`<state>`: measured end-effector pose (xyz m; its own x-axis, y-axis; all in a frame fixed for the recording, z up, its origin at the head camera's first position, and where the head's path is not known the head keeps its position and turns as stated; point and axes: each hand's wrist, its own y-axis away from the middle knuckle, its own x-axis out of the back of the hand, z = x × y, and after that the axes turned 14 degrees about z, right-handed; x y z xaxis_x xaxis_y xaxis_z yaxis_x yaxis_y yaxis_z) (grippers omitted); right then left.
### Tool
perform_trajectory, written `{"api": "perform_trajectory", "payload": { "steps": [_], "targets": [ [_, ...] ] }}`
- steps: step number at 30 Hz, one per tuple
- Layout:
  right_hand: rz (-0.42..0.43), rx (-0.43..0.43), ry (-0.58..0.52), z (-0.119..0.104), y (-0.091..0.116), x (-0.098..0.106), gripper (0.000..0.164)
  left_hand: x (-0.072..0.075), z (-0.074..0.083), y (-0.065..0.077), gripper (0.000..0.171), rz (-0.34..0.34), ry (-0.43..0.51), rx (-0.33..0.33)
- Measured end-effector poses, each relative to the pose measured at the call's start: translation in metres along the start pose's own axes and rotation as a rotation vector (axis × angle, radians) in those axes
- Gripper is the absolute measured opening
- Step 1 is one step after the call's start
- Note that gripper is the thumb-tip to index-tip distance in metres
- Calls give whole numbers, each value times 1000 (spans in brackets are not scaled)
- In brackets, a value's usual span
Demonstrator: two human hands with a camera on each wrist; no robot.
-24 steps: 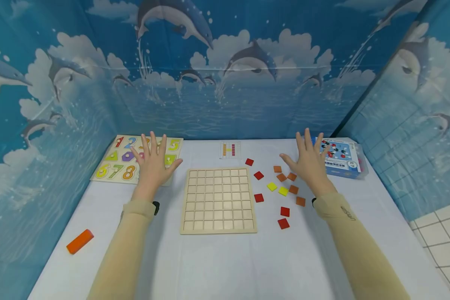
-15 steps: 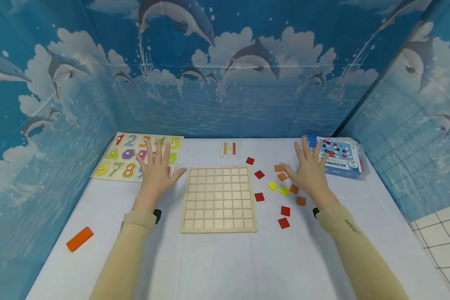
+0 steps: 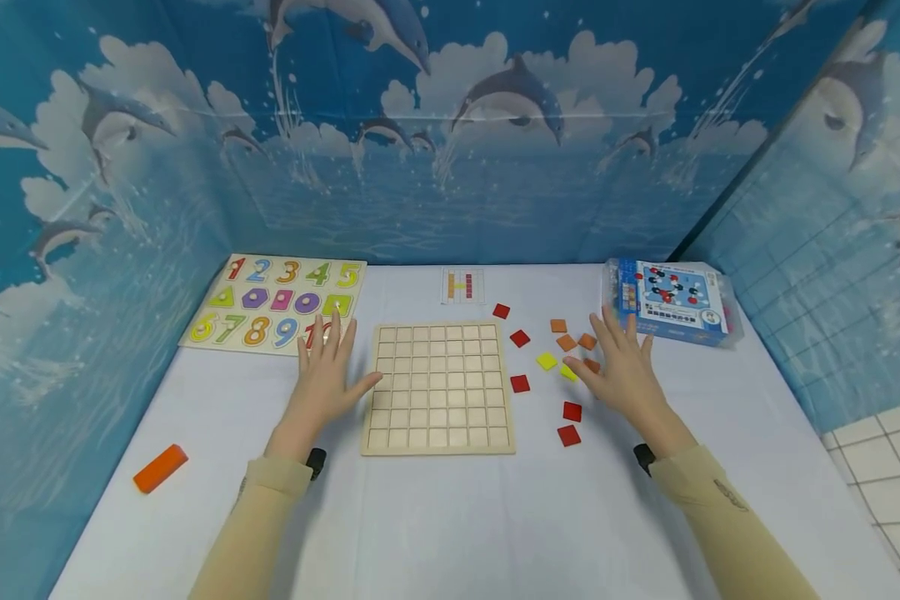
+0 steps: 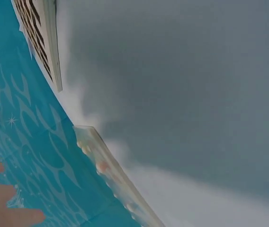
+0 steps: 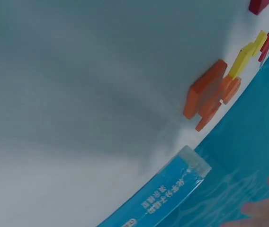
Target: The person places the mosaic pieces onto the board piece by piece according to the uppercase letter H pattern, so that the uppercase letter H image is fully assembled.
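In the head view my left hand (image 3: 322, 390) is spread with straight fingers between the number puzzle (image 3: 285, 305) and the wooden grid board (image 3: 441, 447). Its thumb points at the board's left edge, and nothing is in its grasp. My right hand (image 3: 627, 377), also spread and holding nothing, hovers beside the loose tiles, its thumb overlapping a yellow tile (image 3: 569, 374). Orange tiles (image 3: 558, 326) and red tiles (image 3: 520, 383) lie flat right of the board. In the right wrist view, fingers (image 5: 262, 208) show at the lower right; fingers (image 4: 6, 208) show at lower left in the left wrist view.
A boxed molecule kit (image 3: 678, 302) stands at the back right. A small pattern card (image 3: 462, 286) lies behind the board. An orange block (image 3: 161, 468) rests at the left edge of the white table. Dolphin-print curtains (image 3: 450, 208) enclose the back and sides.
Both hands have come down and back toward the body. The left hand has moved off most of the number puzzle; the right has moved off the kit box. The head view has tilted slightly.
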<state>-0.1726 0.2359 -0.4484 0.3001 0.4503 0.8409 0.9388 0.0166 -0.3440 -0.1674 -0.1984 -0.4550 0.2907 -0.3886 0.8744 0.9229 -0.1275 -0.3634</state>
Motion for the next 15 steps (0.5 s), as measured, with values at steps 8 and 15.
{"api": "perform_trajectory", "payload": {
  "steps": [8,15],
  "targets": [
    [-169,-127,-77,10,19,8,83,-8,-4,16,88,-79,31,8],
    [-280,-333,-93,18,21,13,75,-12,-12,16,80,-216,73,69]
  ]
}}
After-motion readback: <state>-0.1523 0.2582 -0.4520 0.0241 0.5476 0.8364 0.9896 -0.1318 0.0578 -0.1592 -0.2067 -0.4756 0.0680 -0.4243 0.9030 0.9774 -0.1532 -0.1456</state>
